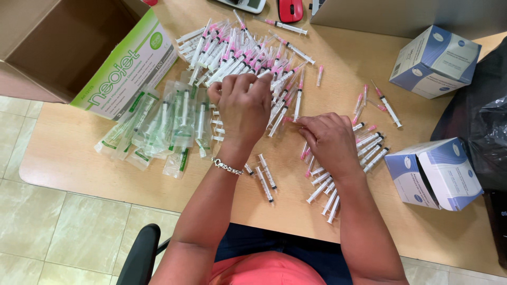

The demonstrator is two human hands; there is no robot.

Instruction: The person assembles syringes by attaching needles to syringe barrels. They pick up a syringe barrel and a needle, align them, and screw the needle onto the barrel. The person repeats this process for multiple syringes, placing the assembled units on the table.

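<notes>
Worktop (79, 158): my left hand (244, 105), grip clamped on a syringe (266, 74) at the pink-capped pile (243, 50). My right hand (330, 140), fingers curled, pinches another syringe (292, 120). Wrapped syringes (163, 124) left; blue boxes (435, 60) right.

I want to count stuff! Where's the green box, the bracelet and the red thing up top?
green box (132, 66), head view, on its long printed side.
bracelet (227, 167), head view, on the chain at the left wrist.
red thing (290, 9), head view, on its middle.
</notes>
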